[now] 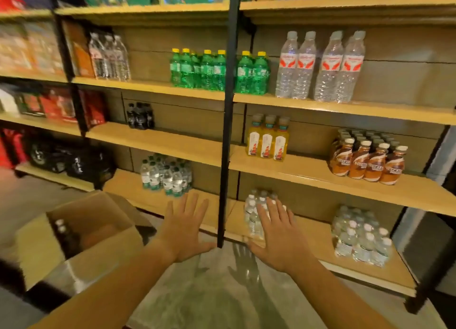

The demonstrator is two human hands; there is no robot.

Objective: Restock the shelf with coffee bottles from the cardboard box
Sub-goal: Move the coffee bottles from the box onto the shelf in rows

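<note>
An open cardboard box (98, 232) stands on the floor at the lower left, with a few dark coffee bottles (60, 226) showing inside against its left wall. Brown coffee bottles (367, 163) stand in rows at the right end of the third wooden shelf (283, 167). My left hand (183, 230) and my right hand (276, 235) are stretched out side by side, palms down, fingers spread. Both hold nothing and hover in front of the bottom shelf, right of the box.
A black upright post (228, 121) divides the shelving between my hands. Small water bottles (166, 174), yellow drink bottles (267, 141), green bottles (207, 68), tall water bottles (320, 67) and a wrapped water pack (362, 237) fill other shelves. The floor below is grey concrete.
</note>
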